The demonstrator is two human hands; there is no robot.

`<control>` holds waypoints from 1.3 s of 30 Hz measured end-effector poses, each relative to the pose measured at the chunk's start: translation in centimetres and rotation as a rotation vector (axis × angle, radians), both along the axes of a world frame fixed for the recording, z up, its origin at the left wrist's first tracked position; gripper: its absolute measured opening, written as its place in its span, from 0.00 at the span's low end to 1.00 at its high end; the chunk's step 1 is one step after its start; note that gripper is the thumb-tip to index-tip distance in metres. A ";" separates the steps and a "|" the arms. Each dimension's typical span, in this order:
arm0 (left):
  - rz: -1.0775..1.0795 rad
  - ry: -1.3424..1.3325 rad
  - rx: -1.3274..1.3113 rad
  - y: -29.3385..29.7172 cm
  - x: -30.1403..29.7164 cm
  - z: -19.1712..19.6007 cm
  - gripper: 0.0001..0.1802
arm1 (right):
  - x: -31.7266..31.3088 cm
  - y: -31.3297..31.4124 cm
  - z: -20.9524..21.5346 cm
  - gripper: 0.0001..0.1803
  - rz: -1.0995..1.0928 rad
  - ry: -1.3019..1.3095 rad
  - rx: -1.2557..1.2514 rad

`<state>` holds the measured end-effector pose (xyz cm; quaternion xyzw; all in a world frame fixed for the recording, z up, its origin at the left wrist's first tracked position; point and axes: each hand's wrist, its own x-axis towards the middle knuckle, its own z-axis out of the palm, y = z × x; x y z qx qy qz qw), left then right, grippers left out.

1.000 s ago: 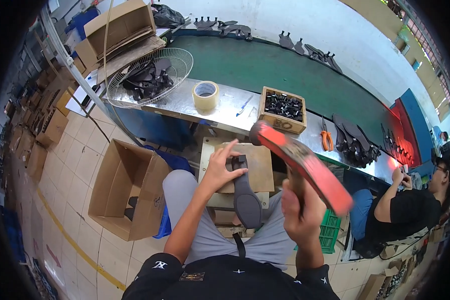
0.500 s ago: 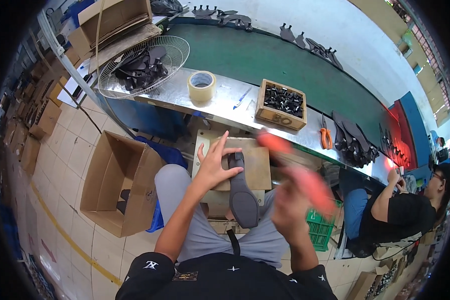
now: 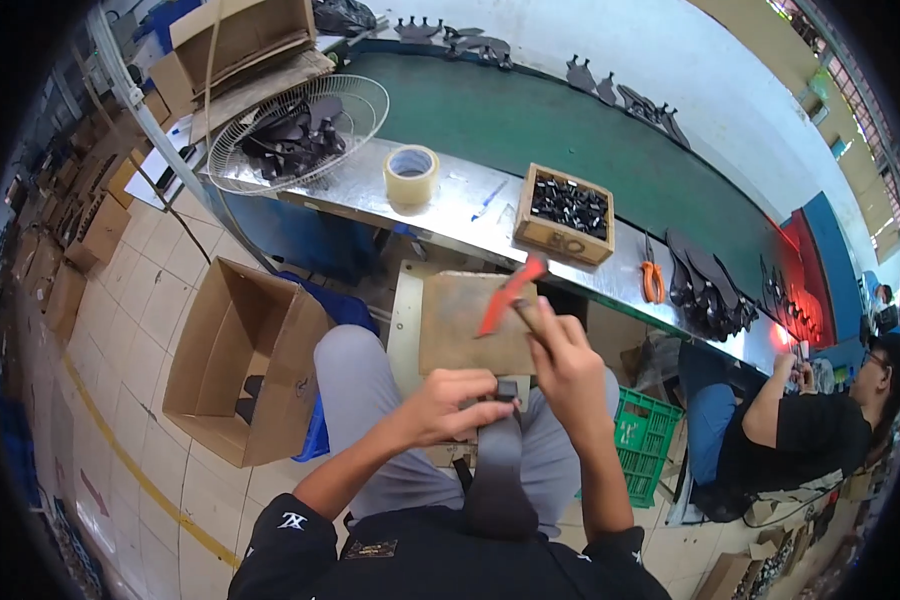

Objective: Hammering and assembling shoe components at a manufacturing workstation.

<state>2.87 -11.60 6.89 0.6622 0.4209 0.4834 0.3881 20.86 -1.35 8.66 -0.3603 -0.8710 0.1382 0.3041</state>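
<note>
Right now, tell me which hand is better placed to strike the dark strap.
Right. The right hand holds the red hammer raised above the dark strap, while the left hand pins it.

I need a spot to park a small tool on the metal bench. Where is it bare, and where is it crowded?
The shiny metal bench is bare between the beige tape roll and the wooden box of black parts, apart from a blue pen. It is crowded at the left under the round wire fan guard and at the right by the black shoe soles.
</note>
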 end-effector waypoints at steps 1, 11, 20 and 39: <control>-0.064 -0.042 -0.059 -0.8 0.5 1.6 0.12 | -0.2 0.2 -1.0 0.23 0.038 -0.088 -0.037; -0.307 -0.453 -0.445 -5.0 2.1 3.9 0.18 | 3.4 -1.7 3.1 0.22 0.809 0.319 -0.613; -0.656 -0.594 -0.532 -5.1 3.2 3.9 0.15 | 3.0 -2.8 6.1 0.16 1.234 0.114 -0.443; 1.672 0.581 0.479 12.4 -31.4 5.1 0.52 | 13.9 -0.1 -2.5 0.12 -0.117 0.226 -0.198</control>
